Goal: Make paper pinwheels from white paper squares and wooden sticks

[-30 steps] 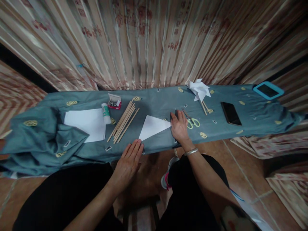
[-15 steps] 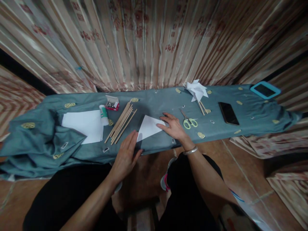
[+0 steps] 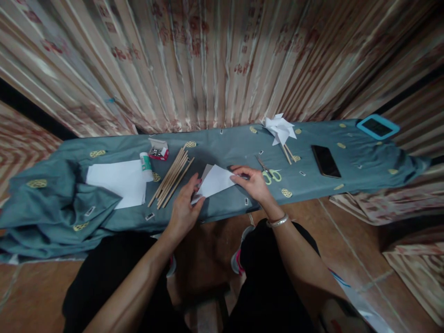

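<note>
A sheet of white paper folded into a triangle [image 3: 217,181] is held at the near edge of the cloth-covered table. My left hand [image 3: 185,206] has its thumb and fingers around the paper's left corner. At the right corner, my right hand [image 3: 251,182] pinches the paper between thumb and fingers. A greyish second layer shows behind the upper left edge of the triangle. Left of the paper lies a bundle of thin wooden sticks [image 3: 171,178]. Green-handled scissors [image 3: 270,175] lie just beyond my right hand.
White sheets [image 3: 118,182], a glue stick [image 3: 146,167] and a small red box of metal pieces [image 3: 158,151] are on the left. To the right are paper pinwheels on sticks [image 3: 280,129], a black phone [image 3: 326,161] and a blue-framed device [image 3: 378,126]. A curtain [image 3: 208,69] hangs behind the table.
My left hand has moved up onto the paper's left corner and my right hand has closed on the right one. The triangle has shifted, and a second layer now shows behind it.
</note>
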Demonstrator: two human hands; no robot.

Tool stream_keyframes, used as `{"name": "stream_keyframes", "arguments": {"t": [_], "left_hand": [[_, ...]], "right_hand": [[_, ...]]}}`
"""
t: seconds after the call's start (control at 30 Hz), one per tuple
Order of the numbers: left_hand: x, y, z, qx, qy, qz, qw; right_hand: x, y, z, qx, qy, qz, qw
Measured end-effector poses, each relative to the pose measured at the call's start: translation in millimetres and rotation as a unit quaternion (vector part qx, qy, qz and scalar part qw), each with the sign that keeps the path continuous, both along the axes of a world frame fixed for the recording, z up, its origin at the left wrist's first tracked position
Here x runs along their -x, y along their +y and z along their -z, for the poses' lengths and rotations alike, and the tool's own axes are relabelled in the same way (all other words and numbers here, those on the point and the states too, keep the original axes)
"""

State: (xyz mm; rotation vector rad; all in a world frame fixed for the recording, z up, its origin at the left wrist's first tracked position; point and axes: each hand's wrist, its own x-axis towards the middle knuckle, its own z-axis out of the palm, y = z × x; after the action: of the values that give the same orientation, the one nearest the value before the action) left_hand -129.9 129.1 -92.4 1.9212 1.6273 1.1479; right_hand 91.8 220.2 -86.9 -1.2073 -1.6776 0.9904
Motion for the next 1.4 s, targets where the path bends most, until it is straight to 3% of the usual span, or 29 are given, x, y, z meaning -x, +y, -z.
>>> {"name": "stream_keyframes", "arguments": {"t": [0.13, 0.27, 0.4, 0.57, 0.7, 0.8, 1.0, 1.17, 1.23, 1.3, 1.4], "left_hand": [[-4.9, 11.3, -12.2, -0.014, 0.000, -0.015, 1.000], [-7.0, 20.5, -20.1, -0.029, 0.014, -0.005, 0.999], [-9.2, 23.4, -22.3, -0.034, 0.041, 0.045, 0.998], [-17.2, 21.8, -20.2, -0.066, 0.038, 0.110, 0.991], [-18.9, 23.2, -15.0, -0.093, 0.066, 0.146, 0.983], [-14.7, 24.2, -13.6, -0.101, 0.104, 0.132, 0.981], [-16.3, 13.8, -23.9, -0.105, 0.210, 0.121, 0.964], [-24.5, 6.8, -21.4, -0.096, 0.276, 0.107, 0.950], [-23.8, 7.8, -16.7, -0.093, 0.290, 0.104, 0.947], [-21.3, 9.6, -11.8, -0.095, 0.297, 0.105, 0.944], [-15.8, 10.9, -6.0, -0.099, 0.293, 0.106, 0.945]], "right_hand": [[1.1, -19.8, -13.8, -0.052, -0.009, 0.036, 0.998], [0.7, -41.8, -27.5, -0.122, -0.077, 0.004, 0.990], [-6.0, -44.8, -31.2, -0.077, -0.063, -0.030, 0.995], [-20.0, -23.7, -23.6, -0.092, -0.128, 0.071, 0.985], [-23.7, -7.1, -12.7, -0.002, -0.108, 0.006, 0.994], [-23.3, -0.4, -5.5, 0.064, -0.049, -0.003, 0.997], [-20.0, -1.5, 3.2, 0.062, 0.040, 0.120, 0.990], [-11.7, -18.3, 8.5, 0.110, 0.038, 0.086, 0.989], [-11.5, -26.9, 5.2, 0.083, -0.023, 0.076, 0.993], [-13.1, -35.2, -1.5, -0.009, -0.127, 0.075, 0.989], [-15.0, -46.2, -12.7, -0.168, -0.300, 0.044, 0.938]]}}
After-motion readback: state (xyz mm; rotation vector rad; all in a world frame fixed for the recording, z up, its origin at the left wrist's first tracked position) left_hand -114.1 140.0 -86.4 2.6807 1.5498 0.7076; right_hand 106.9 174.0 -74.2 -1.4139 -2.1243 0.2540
